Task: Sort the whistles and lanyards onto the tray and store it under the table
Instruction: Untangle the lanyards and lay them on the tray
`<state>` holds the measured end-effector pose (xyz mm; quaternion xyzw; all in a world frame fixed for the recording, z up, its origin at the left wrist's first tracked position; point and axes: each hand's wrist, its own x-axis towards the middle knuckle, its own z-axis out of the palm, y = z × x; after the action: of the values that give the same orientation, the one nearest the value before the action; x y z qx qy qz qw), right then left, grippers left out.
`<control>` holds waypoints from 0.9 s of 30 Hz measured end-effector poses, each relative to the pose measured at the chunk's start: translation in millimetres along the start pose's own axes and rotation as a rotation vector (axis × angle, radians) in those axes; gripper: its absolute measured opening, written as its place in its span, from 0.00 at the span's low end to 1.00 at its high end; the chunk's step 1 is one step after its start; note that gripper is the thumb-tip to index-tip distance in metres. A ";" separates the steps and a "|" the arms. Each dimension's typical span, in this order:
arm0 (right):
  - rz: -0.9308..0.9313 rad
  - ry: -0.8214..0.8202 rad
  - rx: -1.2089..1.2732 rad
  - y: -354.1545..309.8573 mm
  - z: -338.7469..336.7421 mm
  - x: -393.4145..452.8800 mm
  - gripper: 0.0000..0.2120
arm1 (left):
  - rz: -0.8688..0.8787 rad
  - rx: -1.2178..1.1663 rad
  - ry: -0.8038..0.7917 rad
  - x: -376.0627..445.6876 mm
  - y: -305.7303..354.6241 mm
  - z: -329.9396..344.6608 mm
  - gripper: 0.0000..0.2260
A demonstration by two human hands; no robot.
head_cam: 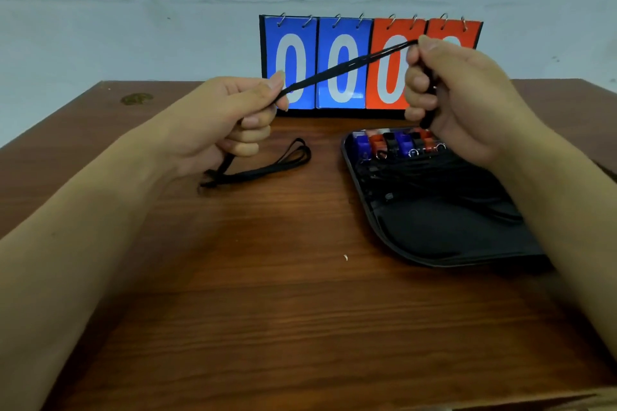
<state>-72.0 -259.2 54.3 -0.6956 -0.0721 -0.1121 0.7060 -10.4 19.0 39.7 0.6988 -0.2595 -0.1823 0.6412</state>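
A black lanyard [347, 67] is stretched taut in the air between my two hands, above the table. My left hand [233, 117] pinches its lower end between thumb and forefinger, with the cord running down through the curled fingers. My right hand [454, 100] pinches the upper end, and more cord hangs from its fist. A second black lanyard [267, 165] lies looped on the table below my left hand. The black tray [434, 243] sits at the right, holding several blue, orange and black whistles [397, 143] in a row along its far edge and a heap of black lanyards [434, 177] behind them.
A flip scoreboard [334, 67] with blue and orange zero cards stands at the table's far edge against the wall. The wooden table [233, 294] has a small white scrap [346, 257] near the tray's front corner.
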 end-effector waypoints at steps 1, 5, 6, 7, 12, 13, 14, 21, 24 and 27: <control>0.005 0.020 -0.010 1.5 -0.7 0.6 0.12 | -0.014 0.006 -0.008 0.2 -1.0 -2.6 0.14; 0.009 0.123 0.039 1.9 -6.8 5.3 0.12 | -0.048 0.013 0.003 1.9 -4.4 -13.9 0.13; 0.008 0.162 0.072 1.3 -8.7 6.4 0.11 | -0.052 0.013 0.015 2.4 -5.6 -16.5 0.13; 0.004 0.202 0.108 0.8 -10.3 6.8 0.11 | -0.056 0.016 0.026 3.0 -6.9 -18.7 0.13; -0.069 0.390 0.220 -4.6 -21.1 8.7 0.09 | -0.059 0.035 0.030 5.3 -10.5 -23.4 0.11; -0.071 0.415 0.227 -6.2 -23.2 8.9 0.09 | -0.060 0.050 0.028 5.5 -10.8 -23.0 0.11; -0.069 0.431 0.230 -7.3 -24.5 9.0 0.08 | -0.062 0.067 0.026 5.6 -11.2 -22.3 0.12; -0.076 0.450 0.222 -8.9 -30.1 10.6 0.09 | -0.069 0.069 0.086 10.2 -20.0 -23.6 0.12; -0.065 0.446 0.239 -7.1 -31.4 10.7 0.12 | -0.045 0.085 0.180 13.3 -26.3 -26.3 0.10; -0.068 0.419 0.235 -8.5 -31.4 10.7 0.13 | -0.040 0.118 0.291 15.6 -29.3 -28.0 0.07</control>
<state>-65.6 -291.2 64.5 -0.5672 0.0400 -0.2687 0.7775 22.3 33.4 14.9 0.7594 -0.1599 -0.0762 0.6261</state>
